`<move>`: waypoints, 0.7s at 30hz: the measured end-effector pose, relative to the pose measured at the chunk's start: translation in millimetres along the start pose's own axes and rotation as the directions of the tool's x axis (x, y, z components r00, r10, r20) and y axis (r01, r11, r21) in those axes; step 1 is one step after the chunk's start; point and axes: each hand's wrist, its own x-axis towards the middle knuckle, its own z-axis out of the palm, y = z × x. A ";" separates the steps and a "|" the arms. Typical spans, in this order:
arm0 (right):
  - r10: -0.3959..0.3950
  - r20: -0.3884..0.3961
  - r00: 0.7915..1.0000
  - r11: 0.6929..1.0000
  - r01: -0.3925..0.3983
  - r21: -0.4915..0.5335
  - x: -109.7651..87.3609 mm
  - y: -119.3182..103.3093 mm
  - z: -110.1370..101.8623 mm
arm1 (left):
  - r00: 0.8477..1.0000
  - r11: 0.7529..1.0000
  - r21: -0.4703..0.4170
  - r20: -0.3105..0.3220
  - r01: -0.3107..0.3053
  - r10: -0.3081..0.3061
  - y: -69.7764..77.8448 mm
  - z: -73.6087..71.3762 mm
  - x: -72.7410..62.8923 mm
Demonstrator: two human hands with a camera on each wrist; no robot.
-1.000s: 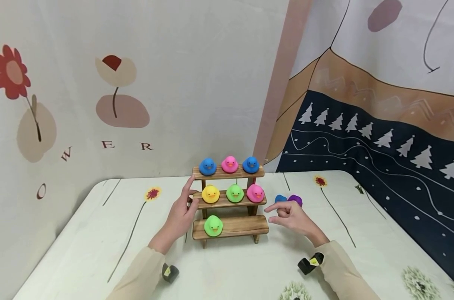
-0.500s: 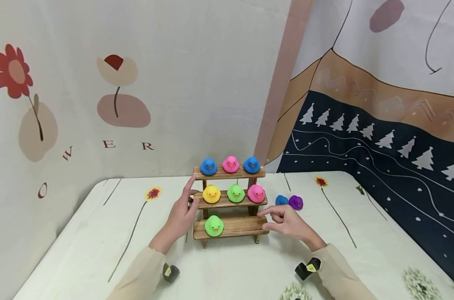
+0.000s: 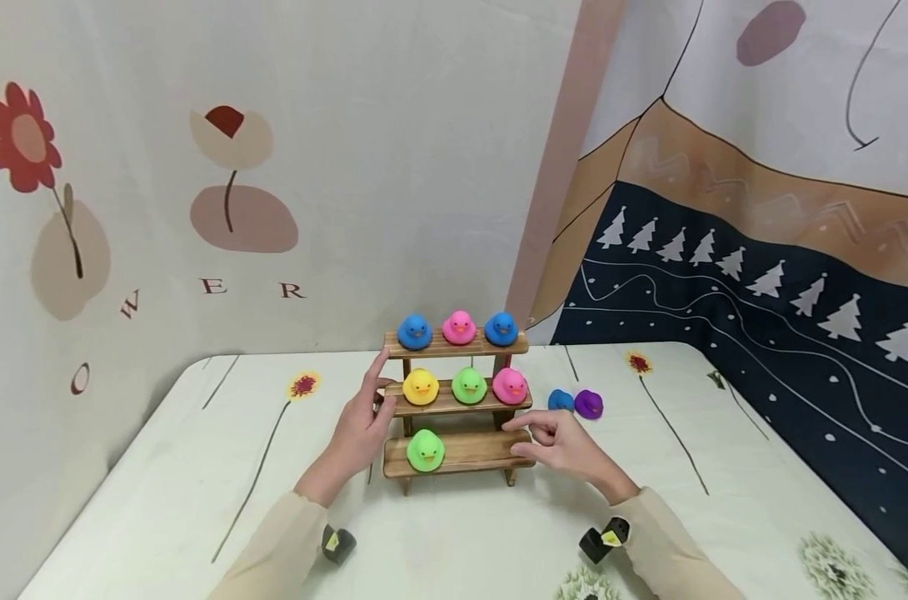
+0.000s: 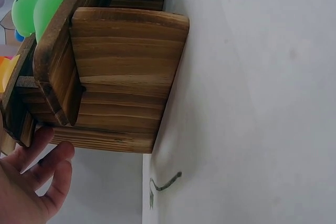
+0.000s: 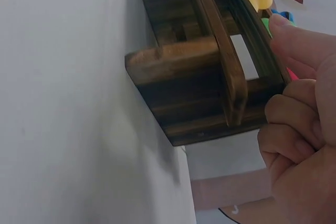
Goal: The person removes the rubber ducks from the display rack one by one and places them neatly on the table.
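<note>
A three-tier wooden stand (image 3: 465, 454) holds toy ducks. Along the top tier sit a blue duck (image 3: 414, 332), a pink duck (image 3: 459, 327) and another blue duck (image 3: 501, 329). The middle tier carries a yellow duck (image 3: 420, 387), a green duck (image 3: 470, 386) and a pink duck (image 3: 510, 386). One green duck (image 3: 426, 451) is at the left of the bottom tier. My left hand (image 3: 358, 429) rests its fingertips along the stand's left side. At the bottom tier's right end, my right hand (image 3: 562, 446) keeps thumb and index finger apart, nothing between them; its other fingers curl in.
Right of the stand, behind my right hand, a blue duck (image 3: 561, 400) and a purple duck (image 3: 589, 405) lie on the table (image 3: 461, 542), whose cloth has printed flowers. A pale printed curtain (image 3: 386, 167) rises behind the table; a dark one with trees (image 3: 686, 292) borders the right.
My right hand has moved left, from beside the stand to over the bottom tier's right end, uncovering the blue and purple ducks on the table. My left hand has stayed at the stand's left side.
</note>
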 end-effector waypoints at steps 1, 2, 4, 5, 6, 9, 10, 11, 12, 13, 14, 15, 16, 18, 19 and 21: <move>-0.002 -0.003 1.000 1.000 0.002 0.009 0.4 0.2 1.8 | 1.000 1.000 -0.001 0.002 -0.001 0.001 0.1 -0.1 0.0; -0.007 -0.006 1.000 1.000 0.007 0.017 0.9 0.4 3.8 | 1.000 1.000 0.002 0.002 -0.002 0.002 0.1 -0.1 0.0; -0.016 -0.013 1.000 1.000 0.016 0.026 2.0 1.1 8.1 | 1.000 1.000 0.002 0.000 -0.004 0.004 0.4 0.1 0.2; -0.023 -0.015 1.000 0.999 0.024 0.030 2.5 1.3 10.0 | 1.000 1.000 0.002 -0.001 -0.005 0.005 0.4 0.1 0.2; -0.027 -0.020 0.999 0.999 0.028 0.037 3.0 1.5 12.0 | 1.000 1.000 0.002 -0.001 -0.006 0.006 0.6 0.0 0.3; -0.022 -0.030 0.999 0.998 0.024 0.053 3.5 0.2 16.0 | 1.000 1.000 -0.001 -0.001 -0.010 0.010 0.9 0.2 0.2; -0.020 -0.034 0.999 0.998 0.022 0.055 3.5 -0.2 16.8 | 1.000 1.000 0.000 -0.001 -0.012 0.012 0.9 0.2 0.1; -0.017 -0.037 0.999 0.998 0.019 0.059 3.4 -0.5 17.6 | 1.000 1.000 -0.002 -0.001 -0.011 0.011 1.2 0.1 -0.2; -0.016 -0.038 0.999 0.998 0.018 0.060 3.6 -0.5 18.1 | 1.000 1.000 -0.003 -0.001 -0.010 0.010 1.2 0.2 -0.1; -0.018 -0.038 0.999 0.998 0.021 0.059 3.8 -0.4 18.7 | 1.000 1.000 -0.002 -0.001 -0.008 0.008 1.1 0.3 -0.1; -0.021 -0.036 0.999 0.998 0.023 0.058 4.1 -0.2 19.4 | 1.000 1.000 -0.001 -0.001 -0.006 0.006 1.1 0.4 0.0; -0.028 -0.034 0.999 0.998 0.030 0.058 4.4 -0.1 20.0 | 1.000 1.000 0.000 -0.001 -0.004 0.004 1.0 0.4 -0.1; -0.035 -0.030 0.999 0.998 0.036 0.059 4.8 0.5 20.8 | 1.000 1.000 0.000 0.000 -0.003 0.003 0.8 0.5 0.1; -0.046 -0.023 0.999 0.997 0.047 0.063 6.2 0.7 22.5 | 1.000 1.000 0.001 0.000 -0.002 0.002 0.6 0.7 0.3; -0.050 -0.021 0.999 0.997 0.051 0.061 7.0 0.4 23.3 | 1.000 1.000 0.001 0.001 -0.003 0.003 0.5 0.8 0.3; -0.049 -0.018 0.999 0.997 0.050 0.060 8.8 -0.5 25.2 | 1.000 1.000 0.001 0.003 0.000 0.000 0.5 0.7 0.3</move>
